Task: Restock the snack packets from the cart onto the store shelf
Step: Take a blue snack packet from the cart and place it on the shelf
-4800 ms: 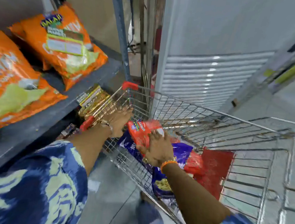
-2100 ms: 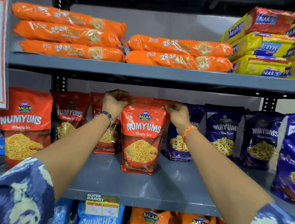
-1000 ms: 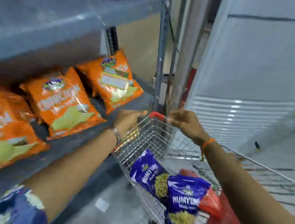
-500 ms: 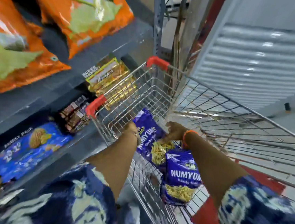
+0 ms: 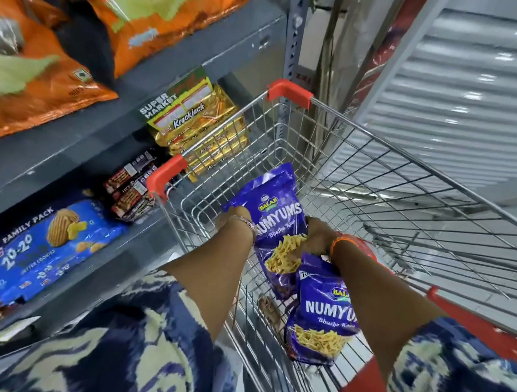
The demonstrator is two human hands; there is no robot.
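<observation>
1. Both hands grip one purple Numyums packet [image 5: 275, 225]: left hand [image 5: 237, 218] on its left edge, right hand [image 5: 316, 237] on its right side.
2. Packet sits tilted inside the wire cart [image 5: 379, 162], towards its front-left corner.
3. Second purple Numyums packet [image 5: 323, 314] lies just beside it, nearer the person.
4. Grey store shelf [image 5: 174, 72] stands left of the cart, carrying orange bags [image 5: 72, 92].

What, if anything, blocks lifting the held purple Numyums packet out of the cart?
Nothing visible does. The left hand and right hand grip the upper purple packet by its sides; it lies on top of a second purple packet, and the cart is open above.
</observation>
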